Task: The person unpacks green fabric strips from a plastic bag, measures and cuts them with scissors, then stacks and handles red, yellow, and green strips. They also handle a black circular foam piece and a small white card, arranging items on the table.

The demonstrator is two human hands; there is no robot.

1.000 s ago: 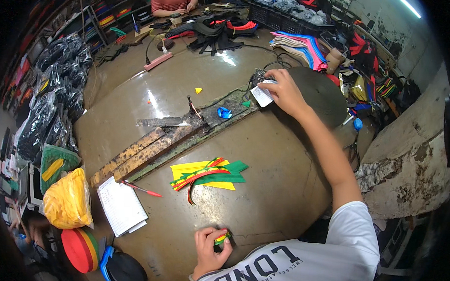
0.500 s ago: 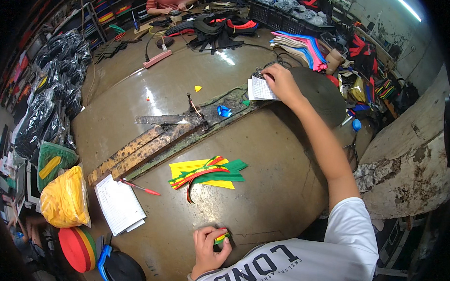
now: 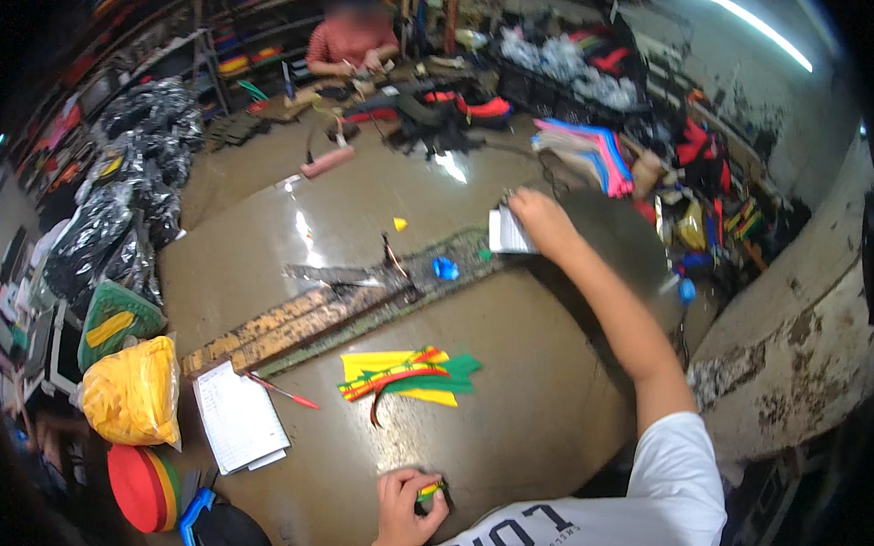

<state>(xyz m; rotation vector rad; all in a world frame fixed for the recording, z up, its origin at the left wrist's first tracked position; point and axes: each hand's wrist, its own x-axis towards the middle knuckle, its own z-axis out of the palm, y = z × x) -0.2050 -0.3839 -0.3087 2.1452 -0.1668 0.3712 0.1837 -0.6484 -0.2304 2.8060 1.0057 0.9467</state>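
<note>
Near the table's front edge, my left hand (image 3: 402, 510) is closed around a small piece of red, yellow and green striped strap (image 3: 429, 492), mostly hidden by the fingers. My right arm reaches far across the table. The fingers of my right hand (image 3: 547, 225) pinch the upper right part of a small white ruled paper pad (image 3: 506, 234) at the right end of a long worn board (image 3: 357, 332). Between the hands lies a loose pile of cut straps: yellow ones (image 3: 432, 398), green ones (image 3: 459, 365) and a curved striped one (image 3: 402, 376).
On the left are a written sheet (image 3: 240, 424), a red pen (image 3: 289, 393), a yellow bundle (image 3: 128, 392) in plastic, a striped strap roll (image 3: 135, 488) and a black roll (image 3: 232, 532). A blue scrap (image 3: 444, 267) lies on the board. A person (image 3: 352, 45) sits opposite.
The whole scene has shifted lower in the picture, and more of the person opposite shows. Both of my hands keep their holds. The pad now looks narrower and blurred.
</note>
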